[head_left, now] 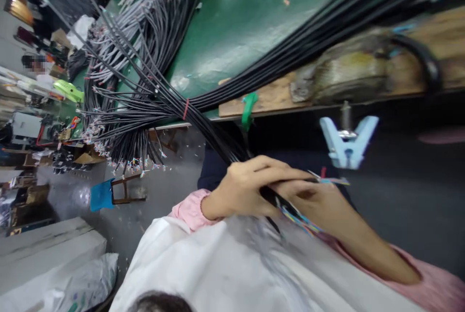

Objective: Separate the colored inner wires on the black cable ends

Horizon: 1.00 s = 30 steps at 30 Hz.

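My left hand (245, 188) is wrapped around a bundle of black cables (212, 130) just above my lap. Close against it, my right hand (319, 205) is closed on the end of the same bundle; its fingertips are partly hidden. Stripped coloured wires (301, 220) poke out below my fingers, and more thin wire ends (332, 181) show above my right hand. A red tie (186, 108) circles the bundle farther up, where it crosses other cables at the table edge.
Heaps of black and grey cables (160, 36) lie on the green table (236, 21). Along its edge run a wooden board (269, 91), a taped lump (352, 67), a light blue clip (348, 142) and a green clip (249, 111). A blue stool (102, 195) stands at left.
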{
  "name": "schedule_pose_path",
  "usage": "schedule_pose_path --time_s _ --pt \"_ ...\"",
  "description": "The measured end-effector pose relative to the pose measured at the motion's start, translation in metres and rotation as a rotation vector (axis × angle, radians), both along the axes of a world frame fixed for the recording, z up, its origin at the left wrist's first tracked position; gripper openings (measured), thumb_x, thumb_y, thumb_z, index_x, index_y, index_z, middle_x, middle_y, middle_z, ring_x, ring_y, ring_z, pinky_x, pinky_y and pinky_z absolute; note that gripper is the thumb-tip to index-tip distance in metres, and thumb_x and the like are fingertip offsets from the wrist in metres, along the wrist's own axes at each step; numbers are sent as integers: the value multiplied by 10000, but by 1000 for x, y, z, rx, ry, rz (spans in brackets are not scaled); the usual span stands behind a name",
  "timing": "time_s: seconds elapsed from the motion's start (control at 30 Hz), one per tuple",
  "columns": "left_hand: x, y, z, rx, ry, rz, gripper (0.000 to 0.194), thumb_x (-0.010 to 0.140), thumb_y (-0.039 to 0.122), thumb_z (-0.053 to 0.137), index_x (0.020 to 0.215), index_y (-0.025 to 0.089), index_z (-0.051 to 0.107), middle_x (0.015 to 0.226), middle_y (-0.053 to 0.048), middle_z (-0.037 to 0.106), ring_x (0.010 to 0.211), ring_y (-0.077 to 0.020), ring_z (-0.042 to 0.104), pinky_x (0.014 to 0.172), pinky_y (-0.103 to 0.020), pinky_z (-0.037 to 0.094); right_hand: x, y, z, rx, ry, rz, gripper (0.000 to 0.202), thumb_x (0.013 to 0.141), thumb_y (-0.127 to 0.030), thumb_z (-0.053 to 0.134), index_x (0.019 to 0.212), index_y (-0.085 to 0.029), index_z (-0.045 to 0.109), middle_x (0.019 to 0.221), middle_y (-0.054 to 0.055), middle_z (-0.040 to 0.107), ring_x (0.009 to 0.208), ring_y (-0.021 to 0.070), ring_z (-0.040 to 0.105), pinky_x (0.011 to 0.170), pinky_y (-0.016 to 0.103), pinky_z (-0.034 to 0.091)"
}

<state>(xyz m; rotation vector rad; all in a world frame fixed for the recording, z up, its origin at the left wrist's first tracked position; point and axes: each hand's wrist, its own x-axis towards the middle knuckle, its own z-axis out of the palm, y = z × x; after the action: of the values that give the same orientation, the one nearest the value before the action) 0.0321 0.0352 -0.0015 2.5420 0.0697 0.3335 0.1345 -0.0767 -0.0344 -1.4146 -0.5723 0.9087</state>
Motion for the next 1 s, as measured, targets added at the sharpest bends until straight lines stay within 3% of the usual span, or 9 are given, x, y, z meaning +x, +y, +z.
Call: schedule_pose_path --time_s 0.13,0.27,0.37,0.53,0.67,0.77,0.87,1.0 --pt "11 8 21 -159 -212 9 190 948 223 652 1008 107 789 913 -63 811 776 -92 740 733 -165 611 9 -22 14 64 -143 -216 370 861 -603 728 789 -240 732 790 44 701 658 158 629 545 296 513" --pt "19 6 27 -230 -290 31 228 956 313 680 907 113 780 806 -42 806 646 -66 709 639 -143 576 15 -28 33 115 -265 -372 191 878 -454 742 787 -288 763 772 46 723 668 170 655 554 307 513" --pt "21 3 27 -236 -330 53 264 944 364 700 884 121 781 757 -32 789 595 -61 677 585 -148 549 16 -29 42 199 -334 -368 126 905 -389 722 827 -301 767 796 41 739 692 161 672 584 296 540" --pt "24 -1 23 -239 -385 102 276 921 399 726 856 135 777 702 -21 752 557 -72 633 533 -183 524 12 -27 46 206 -315 -315 217 866 -484 762 810 -275 755 799 60 739 642 172 661 561 326 552" --pt "29 -8 10 -196 -423 153 315 937 430 698 818 144 756 705 -16 737 573 -75 628 541 -192 518 3 -23 45 137 -421 -484 85 861 -320 775 800 -274 735 791 37 744 681 177 689 600 329 559" --pt "28 -9 2 -205 -358 174 324 933 441 701 789 155 751 721 -14 736 584 -73 626 553 -194 522 1 -20 43 140 -576 -593 134 865 -186 748 773 -272 701 728 12 708 631 158 649 572 313 513" --pt "24 -1 8 -218 -239 86 205 927 349 722 901 156 782 784 -12 753 632 -74 656 597 -185 548 10 -20 40 275 -695 -563 214 824 -65 737 772 -266 683 686 -3 653 606 142 585 531 298 431" --pt "31 19 41 -197 -1 -191 175 893 178 719 1054 133 775 916 -43 783 783 -101 729 716 -182 598 34 -26 38 472 -659 -374 243 800 -18 736 830 -258 711 700 -3 661 663 141 578 592 304 441"
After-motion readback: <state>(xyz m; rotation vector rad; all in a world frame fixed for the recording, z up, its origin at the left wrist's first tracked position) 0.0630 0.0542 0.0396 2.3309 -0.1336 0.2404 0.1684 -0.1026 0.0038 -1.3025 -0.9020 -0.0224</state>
